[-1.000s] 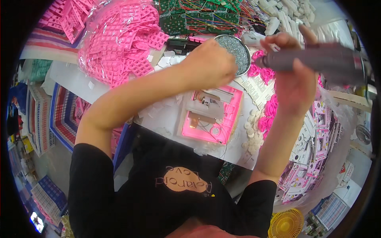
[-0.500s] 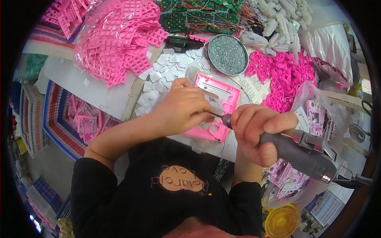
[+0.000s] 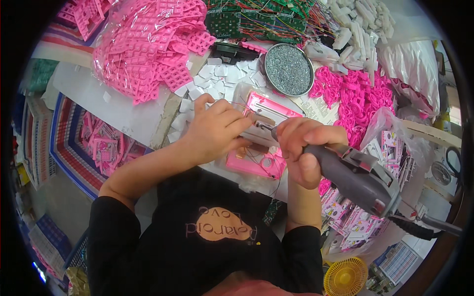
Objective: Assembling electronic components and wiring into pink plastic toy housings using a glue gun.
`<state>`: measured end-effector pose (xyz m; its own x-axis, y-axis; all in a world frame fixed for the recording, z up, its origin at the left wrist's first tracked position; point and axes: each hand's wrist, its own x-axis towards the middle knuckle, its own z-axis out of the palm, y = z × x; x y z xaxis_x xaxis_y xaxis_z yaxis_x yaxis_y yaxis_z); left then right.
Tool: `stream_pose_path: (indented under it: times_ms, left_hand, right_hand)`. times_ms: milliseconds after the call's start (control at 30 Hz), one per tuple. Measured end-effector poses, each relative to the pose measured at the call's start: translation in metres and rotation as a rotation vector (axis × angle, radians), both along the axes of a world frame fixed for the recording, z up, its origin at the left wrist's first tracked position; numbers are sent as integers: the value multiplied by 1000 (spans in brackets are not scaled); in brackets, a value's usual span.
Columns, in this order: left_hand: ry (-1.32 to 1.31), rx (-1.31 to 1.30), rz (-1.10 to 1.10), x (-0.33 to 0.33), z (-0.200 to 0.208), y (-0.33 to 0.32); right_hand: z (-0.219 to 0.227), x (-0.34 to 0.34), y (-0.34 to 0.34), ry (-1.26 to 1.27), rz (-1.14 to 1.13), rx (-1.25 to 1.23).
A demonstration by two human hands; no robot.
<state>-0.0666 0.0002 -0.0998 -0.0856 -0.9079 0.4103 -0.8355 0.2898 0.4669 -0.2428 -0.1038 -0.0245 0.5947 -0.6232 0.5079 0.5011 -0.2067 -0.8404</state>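
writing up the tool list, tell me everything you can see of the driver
The driver is thick and dark grey, seemingly plastic, with a metal lever along its body and a black ridged cable near its rear. It slants, its thin bit over the pink case. The right hand grips its front end; whether the bit touches anything is unclear.

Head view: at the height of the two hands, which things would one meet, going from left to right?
Blue crate → left hand → pink case → right hand → printed cards → small fan.
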Motion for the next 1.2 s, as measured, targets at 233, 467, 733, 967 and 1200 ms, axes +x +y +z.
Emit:
stream_pose_path:
  times_ms: [233,467,733,967,1200]
  left_hand:
    - [45,-25,-12,2,-2,-2]
    - [68,-38,-20,2,-2,-3]
    - [85,-66,-54,4,-4,-2]
    - [119,-135,-95,1,-15,-5]
    - [62,-70,-91,2,1,-13]
  right_hand:
    - [-5,3,-5,-5,84,-38]
    - [0,6,0,64,44,-56]
    - [-2,7,-2,49,44,-68]
    - [-5,17,-6,73,128,-192]
    - [-5,6,-16,-80,113,56]
